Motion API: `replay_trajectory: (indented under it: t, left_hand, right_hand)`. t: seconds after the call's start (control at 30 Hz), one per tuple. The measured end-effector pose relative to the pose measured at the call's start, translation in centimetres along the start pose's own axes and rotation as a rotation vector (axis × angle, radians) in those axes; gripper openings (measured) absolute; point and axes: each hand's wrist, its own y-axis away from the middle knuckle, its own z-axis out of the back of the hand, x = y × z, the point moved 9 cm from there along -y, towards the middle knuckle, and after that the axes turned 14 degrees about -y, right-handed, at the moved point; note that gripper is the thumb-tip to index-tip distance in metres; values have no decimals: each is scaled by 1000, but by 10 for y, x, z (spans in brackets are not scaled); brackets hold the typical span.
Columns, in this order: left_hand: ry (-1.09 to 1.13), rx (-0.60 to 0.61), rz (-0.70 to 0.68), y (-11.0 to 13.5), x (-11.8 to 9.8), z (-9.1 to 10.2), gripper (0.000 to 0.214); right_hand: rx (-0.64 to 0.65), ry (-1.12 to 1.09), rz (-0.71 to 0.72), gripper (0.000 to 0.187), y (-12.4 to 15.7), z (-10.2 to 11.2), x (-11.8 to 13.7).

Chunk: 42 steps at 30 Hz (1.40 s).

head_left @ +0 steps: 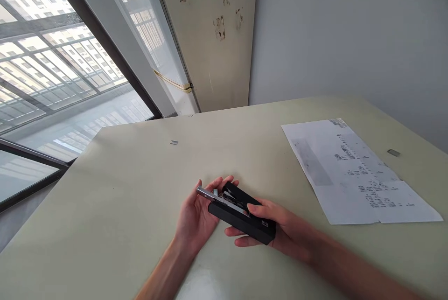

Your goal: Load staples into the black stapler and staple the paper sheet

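A black stapler (pixel 241 232) is held at a slant above the table, its top cover swung away from the base and its metal staple rail (pixel 224 201) showing. My right hand (pixel 283 225) is closed around the rear end, thumb on top and fingers spread beneath. At the front end, my left hand (pixel 198 220) cups the stapler, its thumb by the tip of the rail and its other fingertips behind the cover. The inside of the rail is too small to make out.
On the pale table (pixel 105 225), a printed sheet of paper (pixel 336 174) lies to the right, with a small grey metal strip (pixel 394 152) beyond it. Short staple strips (pixel 174 142) lie toward the back left. A wall and a glass window border the table.
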Motion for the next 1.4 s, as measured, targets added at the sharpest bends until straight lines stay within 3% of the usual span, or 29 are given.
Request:
replay_trajectory:
  t: [0.2, 0.33, 0.43, 0.53, 0.67, 0.8, 1.0, 1.17, 1.4]
  left_hand:
    - [41, -55, -23, -4, -3, 8, 43]
    - [65, -108, -35, -6, -5, 12, 40]
    - [82, -153, -33, -3, -6, 15, 30]
    - [75, -150, -41, 1, -9, 13, 22]
    - [23, -172, -77, 6, -17, 11, 29]
    - [-144, -189, -69, 8, -17, 12, 41]
    - [-453, -118, -68, 10, -8, 3, 50]
    - [-489, -164, -113, 12, -13, 3, 61]
    - [-571, -103, -72, 13, -12, 1, 51]
  right_hand:
    - [44, 81, 75, 40, 0, 1, 6]
    - [-72, 208, 282, 39, 4, 14, 32]
    - [-207, 438, 432, 38, 16, 22, 57]
    - [-356, 819, 553, 34, 29, 20, 76]
    - [-386, 1090, 630, 28, 34, 10, 79]
    - [-378, 1157, 672, 27, 32, 9, 76]
    - [-412, 1204, 702, 26, 32, 12, 78]
    - [-376, 1224, 710, 26, 30, 10, 77]
    - [-340, 1255, 699, 28, 28, 9, 73]
